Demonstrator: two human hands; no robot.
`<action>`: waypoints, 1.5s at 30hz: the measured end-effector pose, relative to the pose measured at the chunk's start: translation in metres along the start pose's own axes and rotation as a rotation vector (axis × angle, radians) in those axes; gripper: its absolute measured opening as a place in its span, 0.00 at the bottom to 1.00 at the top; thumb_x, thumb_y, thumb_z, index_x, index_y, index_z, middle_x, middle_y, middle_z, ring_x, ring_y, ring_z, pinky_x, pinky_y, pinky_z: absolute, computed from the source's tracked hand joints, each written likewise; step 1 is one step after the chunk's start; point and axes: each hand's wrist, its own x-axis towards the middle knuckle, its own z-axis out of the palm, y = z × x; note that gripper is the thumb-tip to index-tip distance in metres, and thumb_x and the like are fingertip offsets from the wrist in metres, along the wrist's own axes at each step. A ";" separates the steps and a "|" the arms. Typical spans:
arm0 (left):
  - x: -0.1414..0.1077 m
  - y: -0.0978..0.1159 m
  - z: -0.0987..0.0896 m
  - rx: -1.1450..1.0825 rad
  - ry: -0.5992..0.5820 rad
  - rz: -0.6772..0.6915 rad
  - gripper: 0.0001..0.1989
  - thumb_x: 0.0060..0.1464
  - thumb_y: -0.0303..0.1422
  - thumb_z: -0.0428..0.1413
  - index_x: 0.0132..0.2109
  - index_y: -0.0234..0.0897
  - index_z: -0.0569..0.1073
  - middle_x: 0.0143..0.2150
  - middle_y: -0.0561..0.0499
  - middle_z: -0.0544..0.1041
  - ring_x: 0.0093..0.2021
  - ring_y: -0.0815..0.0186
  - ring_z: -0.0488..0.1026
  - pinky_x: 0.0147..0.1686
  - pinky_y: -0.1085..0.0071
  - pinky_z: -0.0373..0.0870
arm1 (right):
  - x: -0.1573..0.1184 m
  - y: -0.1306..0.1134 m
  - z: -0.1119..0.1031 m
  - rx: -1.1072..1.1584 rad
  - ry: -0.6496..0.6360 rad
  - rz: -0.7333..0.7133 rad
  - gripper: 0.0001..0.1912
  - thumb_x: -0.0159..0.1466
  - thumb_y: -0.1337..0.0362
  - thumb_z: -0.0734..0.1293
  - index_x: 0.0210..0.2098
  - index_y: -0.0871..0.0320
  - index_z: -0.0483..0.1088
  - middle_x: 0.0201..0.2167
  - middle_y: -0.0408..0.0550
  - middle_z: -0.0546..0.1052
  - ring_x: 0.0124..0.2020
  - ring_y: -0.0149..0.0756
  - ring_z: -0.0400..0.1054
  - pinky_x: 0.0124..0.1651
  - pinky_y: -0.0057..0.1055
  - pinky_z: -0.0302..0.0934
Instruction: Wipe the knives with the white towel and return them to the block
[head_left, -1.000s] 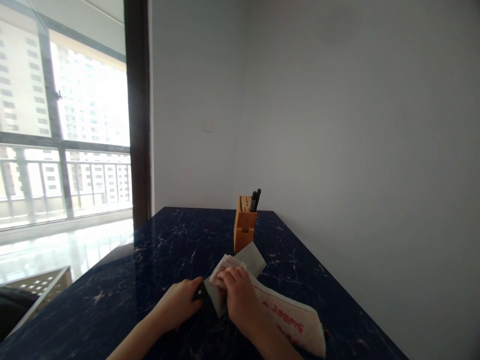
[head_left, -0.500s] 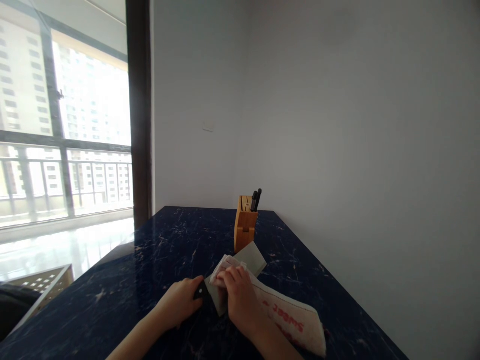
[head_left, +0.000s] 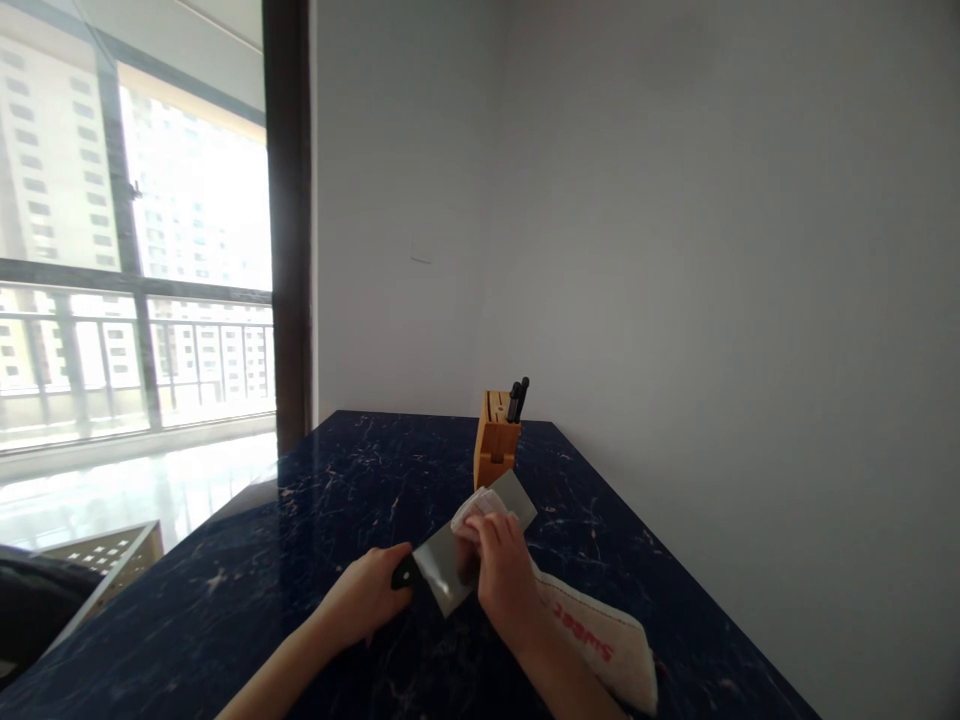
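Observation:
My left hand [head_left: 369,592] is closed round the black handle of a cleaver [head_left: 441,570]. Its broad steel blade slants up to the right over the dark table. My right hand [head_left: 506,575] pinches a folded part of a pale cloth [head_left: 596,632] and presses it on the blade's upper face, around the middle. The rest of this cloth, with red lettering, trails to the lower right under my right forearm. Just beyond the blade's far end stands a wooden knife block [head_left: 496,445], with black-handled tools [head_left: 519,398] upright in its right side.
The dark blue marbled table [head_left: 375,470] runs away from me, with a grey wall [head_left: 712,300] along its right side. A pale perforated crate [head_left: 124,560] with something black in it stands low at the left, near the windows.
My right hand has slid the folded cloth along the blade, away from the handle, baring more steel near it. My left hand keeps its hold. The view has shifted slightly.

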 end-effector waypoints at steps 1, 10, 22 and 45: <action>0.000 -0.001 0.000 -0.061 0.015 -0.020 0.07 0.43 0.30 0.48 0.32 0.40 0.68 0.26 0.55 0.74 0.27 0.65 0.73 0.24 0.76 0.61 | 0.002 0.005 -0.002 -0.007 0.058 0.016 0.17 0.59 0.74 0.53 0.45 0.56 0.61 0.38 0.48 0.66 0.41 0.38 0.57 0.46 0.37 0.50; 0.007 -0.002 0.003 -0.781 0.231 -0.123 0.17 0.49 0.47 0.48 0.40 0.39 0.60 0.14 0.61 0.67 0.12 0.67 0.66 0.10 0.75 0.59 | 0.004 0.038 -0.005 -0.025 0.243 0.088 0.13 0.59 0.71 0.54 0.43 0.58 0.62 0.38 0.49 0.66 0.38 0.38 0.58 0.40 0.37 0.53; 0.011 -0.015 0.003 -0.876 0.423 -0.129 0.17 0.46 0.47 0.53 0.30 0.36 0.66 0.16 0.61 0.60 0.17 0.73 0.60 0.18 0.77 0.56 | 0.003 0.036 -0.003 0.052 0.191 0.112 0.18 0.56 0.76 0.53 0.42 0.57 0.62 0.37 0.48 0.65 0.39 0.38 0.57 0.42 0.37 0.53; 0.014 -0.016 0.006 -0.701 0.539 -0.132 0.19 0.44 0.51 0.51 0.32 0.40 0.60 0.18 0.60 0.69 0.21 0.66 0.70 0.25 0.72 0.64 | 0.003 0.033 -0.003 0.137 0.192 0.088 0.16 0.57 0.76 0.54 0.41 0.57 0.62 0.37 0.48 0.66 0.39 0.37 0.58 0.42 0.36 0.54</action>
